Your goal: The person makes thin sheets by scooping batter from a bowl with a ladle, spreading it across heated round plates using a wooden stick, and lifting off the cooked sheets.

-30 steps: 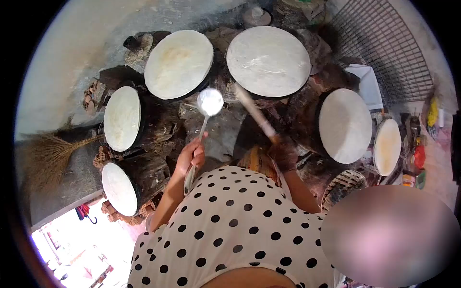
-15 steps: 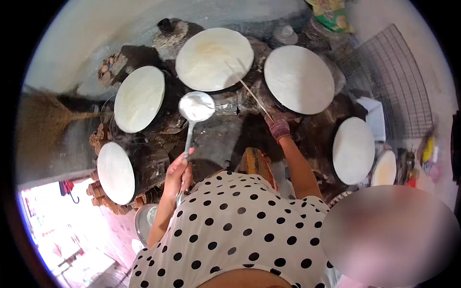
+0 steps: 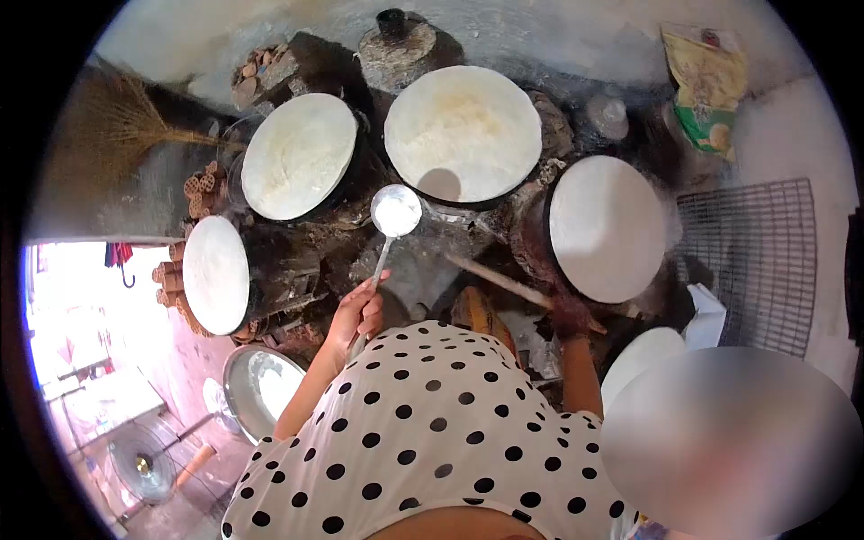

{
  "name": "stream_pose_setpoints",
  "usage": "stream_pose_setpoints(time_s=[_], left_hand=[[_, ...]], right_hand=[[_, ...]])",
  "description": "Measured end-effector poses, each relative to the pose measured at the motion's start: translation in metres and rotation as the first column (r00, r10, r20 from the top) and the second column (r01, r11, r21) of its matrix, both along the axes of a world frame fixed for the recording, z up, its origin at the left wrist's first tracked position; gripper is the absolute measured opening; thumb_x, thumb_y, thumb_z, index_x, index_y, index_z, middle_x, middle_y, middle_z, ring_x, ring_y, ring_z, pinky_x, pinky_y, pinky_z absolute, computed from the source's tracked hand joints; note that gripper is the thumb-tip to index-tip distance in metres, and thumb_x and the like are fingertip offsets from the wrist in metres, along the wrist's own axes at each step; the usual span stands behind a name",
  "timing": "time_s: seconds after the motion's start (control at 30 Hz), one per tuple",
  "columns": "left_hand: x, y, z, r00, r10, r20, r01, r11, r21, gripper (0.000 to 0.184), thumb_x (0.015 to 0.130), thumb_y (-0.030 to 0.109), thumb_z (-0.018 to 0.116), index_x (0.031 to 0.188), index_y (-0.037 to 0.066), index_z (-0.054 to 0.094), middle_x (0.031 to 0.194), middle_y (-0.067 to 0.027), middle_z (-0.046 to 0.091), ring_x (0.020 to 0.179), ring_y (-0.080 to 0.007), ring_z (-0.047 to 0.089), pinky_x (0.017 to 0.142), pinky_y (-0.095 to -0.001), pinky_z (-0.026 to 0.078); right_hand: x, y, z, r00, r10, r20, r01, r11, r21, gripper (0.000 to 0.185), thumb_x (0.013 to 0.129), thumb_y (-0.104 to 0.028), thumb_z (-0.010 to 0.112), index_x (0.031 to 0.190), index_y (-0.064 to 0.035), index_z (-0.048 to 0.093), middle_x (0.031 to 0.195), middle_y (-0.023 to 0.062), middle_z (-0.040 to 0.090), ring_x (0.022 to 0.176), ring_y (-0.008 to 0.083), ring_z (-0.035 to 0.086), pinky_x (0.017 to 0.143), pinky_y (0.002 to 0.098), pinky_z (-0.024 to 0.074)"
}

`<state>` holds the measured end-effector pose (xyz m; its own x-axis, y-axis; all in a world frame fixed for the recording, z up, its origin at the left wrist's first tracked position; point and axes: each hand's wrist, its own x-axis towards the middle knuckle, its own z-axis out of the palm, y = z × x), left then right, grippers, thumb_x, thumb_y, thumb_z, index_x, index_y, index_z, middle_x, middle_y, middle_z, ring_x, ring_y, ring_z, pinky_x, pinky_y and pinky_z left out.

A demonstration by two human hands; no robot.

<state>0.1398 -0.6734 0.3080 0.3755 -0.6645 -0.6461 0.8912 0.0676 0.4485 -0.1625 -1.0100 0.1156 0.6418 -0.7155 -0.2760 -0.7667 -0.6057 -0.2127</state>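
My left hand (image 3: 362, 315) is closed round the handle of a metal ladle (image 3: 396, 211), whose bowl has white stuff in it. In my right hand (image 3: 573, 312), which wears a dark reddish glove, a flat wooden stick (image 3: 499, 281) points up and left. Ahead of the ladle a round pan (image 3: 463, 133) is covered by a pale sheet, browned near its middle. More white-covered rounds stand at the left (image 3: 299, 156), far left (image 3: 216, 275), right (image 3: 607, 229) and lower right (image 3: 643, 364), the last partly hidden by a blurred patch.
A metal basin (image 3: 263, 389) and a fan (image 3: 142, 463) stand at the lower left. A straw broom (image 3: 121, 130) leans at the upper left. On the right are a wire rack (image 3: 751, 261), a white box (image 3: 705, 317) and a yellow-green bag (image 3: 706, 90).
The view has turned right, so the pans sit further left and the basin shows. The stick has drawn back from over the central pan, and my right hand is lower and further right.
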Motion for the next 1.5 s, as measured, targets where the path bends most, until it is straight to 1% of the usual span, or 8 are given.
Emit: stream_pose_setpoints(time_s=[0.27,0.4,0.5,0.63,0.8,1.13,1.3,1.5], left_hand=[[-0.006,-0.018,-0.005,0.978,0.171,-0.119,-0.177,0.983,-0.042,0.034,0.101,0.016,0.035,0.133,0.009,0.045,0.060,0.0044,0.036,0.038,-0.0042,0.033,0.035,-0.0199,0.030],[-0.008,-0.029,-0.003,0.853,0.358,-0.379,-0.433,0.892,-0.133,0.037,0.101,0.014,0.030,0.136,0.008,0.039,0.060,0.0029,0.039,0.036,-0.0062,0.035,0.035,-0.0228,0.036],[-0.017,-0.027,0.003,0.662,0.503,-0.556,-0.682,0.712,-0.168,0.040,0.101,0.014,0.030,0.140,0.005,0.032,0.061,0.0010,0.042,0.036,-0.0074,0.036,0.034,-0.0241,0.035],[-0.037,-0.021,0.031,0.903,0.326,0.278,-0.373,0.918,0.134,0.041,0.099,0.017,0.040,0.138,0.005,0.037,0.056,0.0048,0.034,0.036,-0.0049,0.030,0.033,-0.0199,0.025],[-0.051,-0.033,0.017,0.840,0.540,0.044,-0.539,0.824,0.176,0.038,0.099,0.019,0.039,0.135,0.007,0.041,0.058,0.0052,0.034,0.038,-0.0037,0.030,0.035,-0.0194,0.026],[-0.068,-0.004,0.006,0.736,0.676,0.044,-0.674,0.726,0.137,0.036,0.099,0.018,0.037,0.134,0.007,0.042,0.058,0.0048,0.034,0.039,-0.0047,0.031,0.037,-0.0201,0.028],[-0.075,0.010,-0.001,0.750,0.660,0.048,-0.662,0.745,0.086,0.036,0.100,0.018,0.037,0.134,0.009,0.043,0.059,0.0049,0.034,0.040,-0.0048,0.031,0.038,-0.0200,0.027],[-0.070,0.033,-0.015,0.868,0.490,0.082,-0.496,0.864,0.089,0.034,0.099,0.017,0.037,0.132,0.010,0.045,0.059,0.0051,0.035,0.041,-0.0061,0.032,0.041,-0.0200,0.028]], right_hand=[[-0.128,-0.086,-0.017,0.776,0.290,-0.560,-0.238,0.957,0.165,0.028,0.088,-0.033,0.055,0.110,-0.0173,0.063,0.099,0.0138,0.064,0.092,0.0342,0.062,0.078,0.0454,0.0504],[-0.030,-0.110,0.024,0.824,0.565,0.038,-0.523,0.786,-0.331,0.030,0.087,-0.031,0.058,0.104,-0.0079,0.065,0.103,0.0218,0.064,0.093,0.0316,0.063,0.078,0.0433,0.0510],[0.162,-0.147,0.082,0.833,-0.458,0.309,0.284,0.835,0.471,0.039,0.094,-0.036,0.052,0.110,-0.0015,0.062,0.099,0.0157,0.066,0.092,0.0252,0.064,0.073,0.0360,0.0507],[0.335,-0.266,0.016,0.935,0.007,0.353,0.052,0.986,-0.157,0.046,0.087,-0.047,0.058,0.105,-0.0047,0.066,0.079,0.0113,0.065,0.064,0.0222,0.060,0.058,0.0367,0.0471],[0.437,-0.280,0.024,0.826,-0.510,0.241,0.275,0.737,0.617,0.043,0.082,-0.039,0.067,0.104,-0.0026,0.065,0.081,0.0091,0.066,0.060,0.0221,0.058,0.054,0.0396,0.0453],[0.435,-0.233,0.162,0.941,-0.061,0.332,-0.071,0.926,0.371,0.028,0.084,-0.028,0.065,0.095,-0.0024,0.065,0.071,0.0038,0.062,0.058,0.0185,0.056,0.051,0.0320,0.0430],[0.390,-0.291,0.129,0.934,-0.248,0.258,0.002,0.725,0.689,0.030,0.078,-0.027,0.073,0.097,-0.0061,0.064,0.067,0.0012,0.059,0.054,0.0167,0.054,0.050,0.0314,0.0431],[0.255,-0.143,0.026,0.504,-0.833,0.229,0.098,0.319,0.943,0.027,0.072,-0.023,0.079,0.078,-0.0118,0.055,0.056,-0.0024,0.044,0.040,0.0110,0.036,0.035,0.0279,0.0294]])
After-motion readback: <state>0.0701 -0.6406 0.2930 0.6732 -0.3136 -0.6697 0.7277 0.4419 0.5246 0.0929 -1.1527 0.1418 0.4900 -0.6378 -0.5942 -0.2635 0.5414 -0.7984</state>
